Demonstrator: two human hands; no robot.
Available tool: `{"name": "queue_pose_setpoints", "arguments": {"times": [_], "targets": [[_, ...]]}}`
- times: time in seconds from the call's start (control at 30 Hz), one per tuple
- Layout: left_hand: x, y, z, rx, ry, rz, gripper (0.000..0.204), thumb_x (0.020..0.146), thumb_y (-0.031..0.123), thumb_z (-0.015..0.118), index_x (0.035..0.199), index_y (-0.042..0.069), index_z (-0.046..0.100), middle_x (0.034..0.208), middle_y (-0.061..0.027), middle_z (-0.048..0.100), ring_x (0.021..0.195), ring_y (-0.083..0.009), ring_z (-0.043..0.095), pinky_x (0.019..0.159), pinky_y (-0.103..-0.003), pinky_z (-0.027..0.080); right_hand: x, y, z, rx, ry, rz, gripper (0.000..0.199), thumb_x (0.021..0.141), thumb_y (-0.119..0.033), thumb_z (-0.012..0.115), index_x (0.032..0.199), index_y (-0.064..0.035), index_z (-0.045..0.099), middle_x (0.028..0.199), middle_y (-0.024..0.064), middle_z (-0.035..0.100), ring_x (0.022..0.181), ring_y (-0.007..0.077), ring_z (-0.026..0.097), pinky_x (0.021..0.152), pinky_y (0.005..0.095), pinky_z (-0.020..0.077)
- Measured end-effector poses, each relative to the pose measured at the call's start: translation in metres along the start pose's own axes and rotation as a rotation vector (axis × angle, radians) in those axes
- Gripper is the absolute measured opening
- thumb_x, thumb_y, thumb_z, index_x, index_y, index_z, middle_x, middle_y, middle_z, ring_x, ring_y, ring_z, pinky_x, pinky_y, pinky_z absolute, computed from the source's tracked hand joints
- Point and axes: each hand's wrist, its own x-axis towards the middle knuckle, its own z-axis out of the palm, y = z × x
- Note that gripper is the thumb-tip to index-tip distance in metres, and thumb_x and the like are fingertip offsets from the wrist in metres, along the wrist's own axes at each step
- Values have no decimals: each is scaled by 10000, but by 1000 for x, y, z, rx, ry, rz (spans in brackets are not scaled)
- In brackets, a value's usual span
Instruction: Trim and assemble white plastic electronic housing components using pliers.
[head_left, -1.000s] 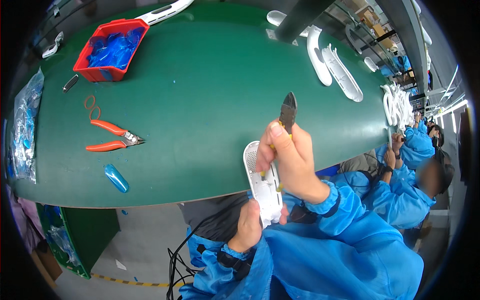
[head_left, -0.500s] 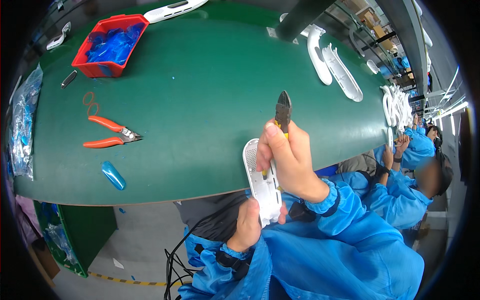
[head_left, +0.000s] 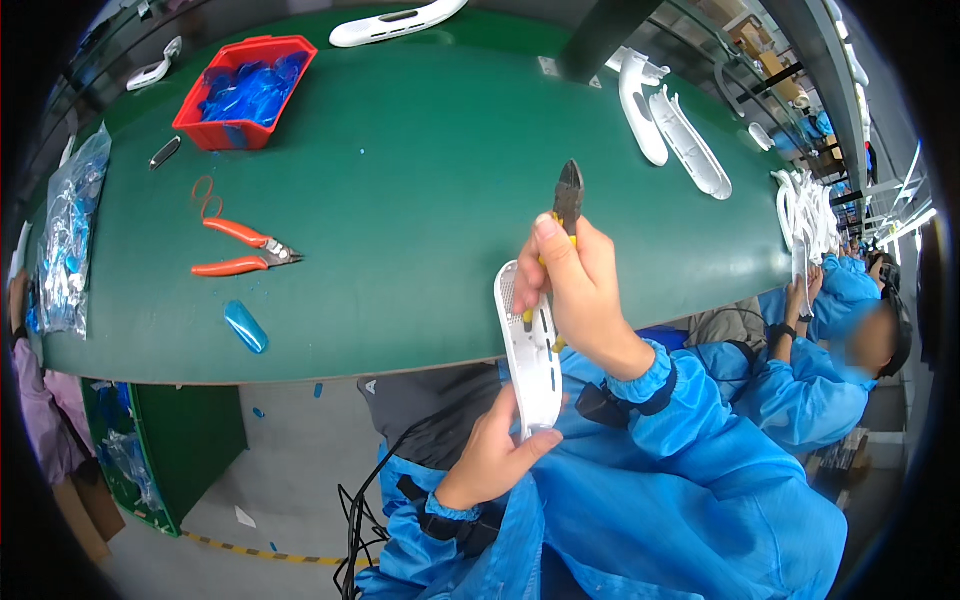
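My left hand [head_left: 490, 455] grips the lower end of a long white plastic casing [head_left: 538, 385], with the thumb across its bottom edge. The casing is held at the table's near edge, its perforated end pointing away from me. My right hand [head_left: 590, 290] is closed around dark-jawed pliers [head_left: 568, 195] with yellow and black handles. The jaws point up and away, apart from the casing. The right hand's fingers and the handle ends overlap the casing's far part, and I cannot tell whether they touch it.
Orange-handled cutters [head_left: 245, 250] and a shiny blue piece [head_left: 246, 327] lie on the green table [head_left: 420, 200] to the left. Beyond are a red bin [head_left: 215, 135] of blue film and a plastic bag [head_left: 72, 240]. White shells [head_left: 690, 145] lie far right; co-workers sit beside me.
My left thumb has moved from the casing's side down across its lower end. The pliers stay in my right hand. Table items have shifted right in the view.
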Motion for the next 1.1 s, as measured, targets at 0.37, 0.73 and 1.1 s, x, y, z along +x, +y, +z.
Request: {"name": "queue_pose_setpoints", "arguments": {"times": [0.37, 0.73, 1.1], "targets": [[22, -11, 18, 76, 354, 15, 240, 1000, 107, 466, 1125, -90, 523, 820, -132, 684, 739, -190, 680, 705, -327, 550, -9, -21, -5, 81, -93, -21, 282, 1048, -252, 449, 888, -22, 470, 663, 37, 518, 556, 114, 545, 520, 268, 471], [26, -14, 21, 105, 423, 3, 197, 989, 103, 493, 1052, -72, 559, 773, -115, 679, 656, -170, 677, 628, -301, 542, -23, -8, -14, -43, -243, 1, 301, 1051, -269, 425, 890, -15, 450, 662, 69, 511, 568, 150, 540, 551, 306, 487], [24, -14, 20, 131, 415, 10, 181, 956, 25, 530, 1112, -59, 570, 764, -107, 699, 658, -182, 702, 629, -301, 555, -29, -4, -4, -94, -88, 18, 231, 1049, -215, 427, 954, -7, 457, 662, 54, 506, 557, 131, 528, 528, 288, 462]]}}
